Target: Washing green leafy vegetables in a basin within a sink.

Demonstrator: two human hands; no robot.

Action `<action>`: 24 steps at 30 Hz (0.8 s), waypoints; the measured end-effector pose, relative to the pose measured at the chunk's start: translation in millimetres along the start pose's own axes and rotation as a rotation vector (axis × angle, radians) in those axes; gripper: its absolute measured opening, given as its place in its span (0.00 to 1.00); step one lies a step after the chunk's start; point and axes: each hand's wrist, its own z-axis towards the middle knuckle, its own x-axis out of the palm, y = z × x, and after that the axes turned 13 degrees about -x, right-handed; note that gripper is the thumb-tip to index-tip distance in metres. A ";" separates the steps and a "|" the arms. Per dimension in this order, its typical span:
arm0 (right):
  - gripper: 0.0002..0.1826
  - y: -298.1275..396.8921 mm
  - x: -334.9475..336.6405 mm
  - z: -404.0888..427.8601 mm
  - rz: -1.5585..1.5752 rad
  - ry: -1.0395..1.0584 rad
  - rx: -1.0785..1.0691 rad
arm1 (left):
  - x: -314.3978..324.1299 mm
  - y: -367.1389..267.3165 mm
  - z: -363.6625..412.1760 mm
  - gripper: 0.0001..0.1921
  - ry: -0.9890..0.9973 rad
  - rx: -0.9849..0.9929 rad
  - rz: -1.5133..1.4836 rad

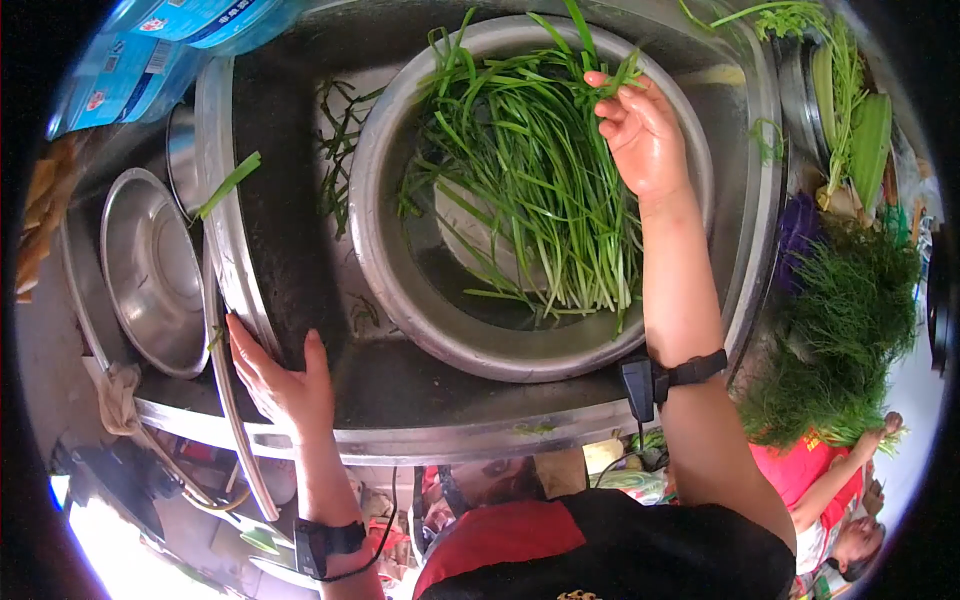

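Note:
My right hand [646,142] is raised over the right side of a large steel basin [379,277]. A few short pieces of green leaf [624,71] are pinched in its fingertips. Long garlic chives [540,180] lie in a loose heap in the basin, pale stem ends towards me. The basin stands inside a deep steel sink [465,442]. Down at the sink's left rim [244,300], my left hand [281,386] rests with fingers spread and nothing in its grasp. Limp dark leaf scraps [341,135] litter the sink floor left of the basin.
An empty steel bowl [154,270] and blue-labelled plastic bottles [161,67] are at left. One leaf blade [232,184] lies across the sink's left rim. At right are celery [847,112] and a large heap of dill [840,330]. Below it, a person in red [817,480] holds greens.

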 end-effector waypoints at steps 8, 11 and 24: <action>0.03 -5.3 -8.2 2.5 0.015 -0.017 -0.017 | -0.8 -3.0 0.4 0.46 0.031 -0.029 -0.006; 0.02 -8.0 2.2 4.2 -0.033 -0.027 -0.057 | -2.2 -0.3 0.6 0.46 0.022 -0.022 0.017; 0.06 -17.5 62.3 -24.2 -1.017 0.046 -0.700 | -1.2 -2.0 0.4 0.46 0.015 -0.021 0.024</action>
